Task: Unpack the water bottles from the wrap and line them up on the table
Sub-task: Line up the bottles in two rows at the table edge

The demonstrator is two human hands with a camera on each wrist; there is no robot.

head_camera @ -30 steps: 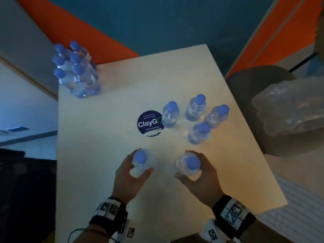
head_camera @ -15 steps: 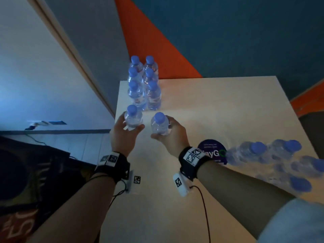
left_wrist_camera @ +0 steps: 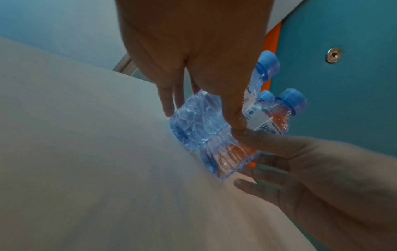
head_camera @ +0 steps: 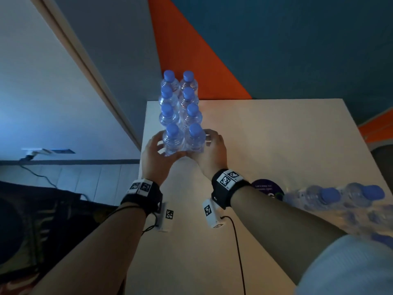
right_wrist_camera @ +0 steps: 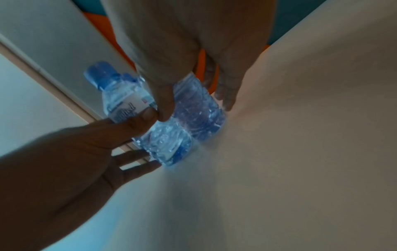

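Head view: left hand (head_camera: pixel 156 155) cups the left front bottle (head_camera: pixel 172 139), right hand (head_camera: pixel 210 153) the right front bottle (head_camera: pixel 196 139), apparently snugging both against the double row (head_camera: pixel 179 99) at 12 o'clock to keep the lines straight.

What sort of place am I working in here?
Probably an office or common room, though that's a guess: a plain pale table with a round purple sticker, a wall painted in teal and orange blocks, and a socket with a cable low on the side wall.

Pale table (head_camera: pixel 276 145) bears upright bottles (head_camera: pixel 170 118) and a round sticker (head_camera: pixel 266 187).
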